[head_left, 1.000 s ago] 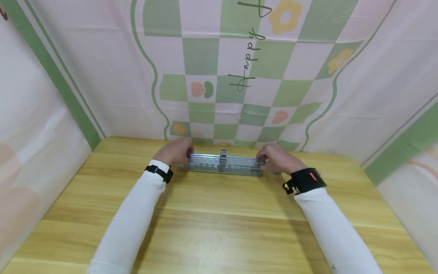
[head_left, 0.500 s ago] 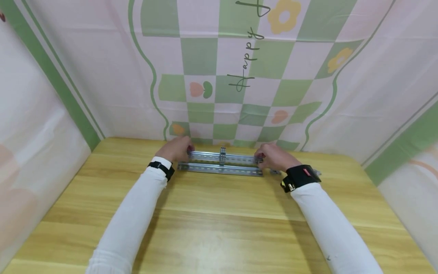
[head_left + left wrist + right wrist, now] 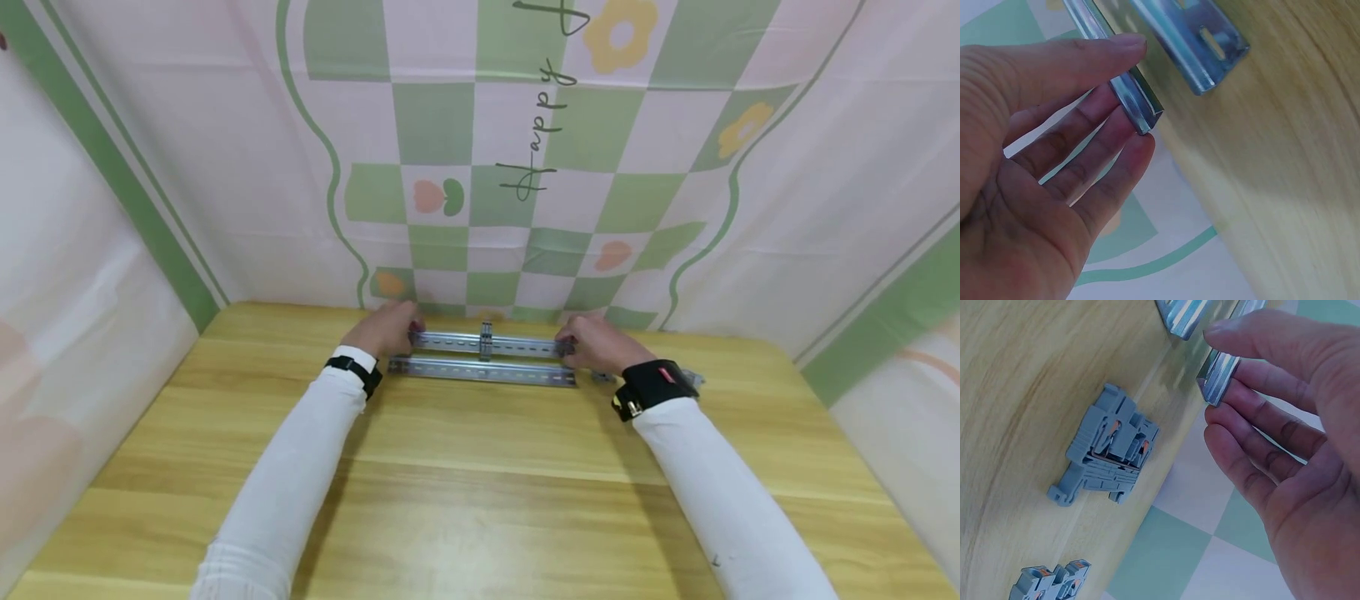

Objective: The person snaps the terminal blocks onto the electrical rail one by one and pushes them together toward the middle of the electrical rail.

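Observation:
My left hand (image 3: 386,327) pinches the left end of a slotted metal DIN rail (image 3: 450,342), thumb on one side and fingers beneath, as the left wrist view shows. At its other end my right hand (image 3: 600,343) holds the same rail between thumb and fingers. Grey terminal blocks (image 3: 486,340) sit clipped across the rail near its middle. Just in front, a second DIN rail (image 3: 480,372) lies on the table roughly parallel, and a narrow strip of wood shows between the two.
Beside my right hand, a grey terminal block (image 3: 1113,450) with orange parts lies loose on the wooden table (image 3: 480,483). Farther along is another grey block (image 3: 1050,581). Behind the table's back edge hangs a patterned cloth (image 3: 510,192).
The held rail has shifted back from overlapping the front rail, opening a gap between them. Both hands keep their hold; over the last half second they barely move.

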A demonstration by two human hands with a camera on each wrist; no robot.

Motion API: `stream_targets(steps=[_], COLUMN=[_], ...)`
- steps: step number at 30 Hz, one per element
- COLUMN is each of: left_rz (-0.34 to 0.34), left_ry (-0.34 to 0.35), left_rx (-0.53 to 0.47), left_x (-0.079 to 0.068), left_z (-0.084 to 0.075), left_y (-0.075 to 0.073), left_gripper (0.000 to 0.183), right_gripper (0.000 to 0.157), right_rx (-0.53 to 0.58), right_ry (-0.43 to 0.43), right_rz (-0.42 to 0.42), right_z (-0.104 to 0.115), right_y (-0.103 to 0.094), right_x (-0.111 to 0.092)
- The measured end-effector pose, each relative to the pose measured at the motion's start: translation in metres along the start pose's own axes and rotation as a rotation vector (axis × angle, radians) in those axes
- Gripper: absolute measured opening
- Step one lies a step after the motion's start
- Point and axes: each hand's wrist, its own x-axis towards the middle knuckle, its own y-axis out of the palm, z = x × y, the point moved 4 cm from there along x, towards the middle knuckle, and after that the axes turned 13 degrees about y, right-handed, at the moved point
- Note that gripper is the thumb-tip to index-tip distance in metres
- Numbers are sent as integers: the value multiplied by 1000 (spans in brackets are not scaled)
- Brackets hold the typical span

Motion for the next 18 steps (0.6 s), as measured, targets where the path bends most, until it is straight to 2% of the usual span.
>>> stream_targets(steps=[9, 18], left_rz=[-6, -23], left_ry=[9, -12], left_rx=[-3, -37], left_x=[1, 0], left_z=[3, 4], left_y=[3, 6], left_gripper=[44, 41], right_gripper=[16, 25], right_rx=[-1, -53], right_ry=[-82, -56], right_rz=[-22, -50], right_z=[1, 2], right_y=[4, 5], right_x=[2, -1])
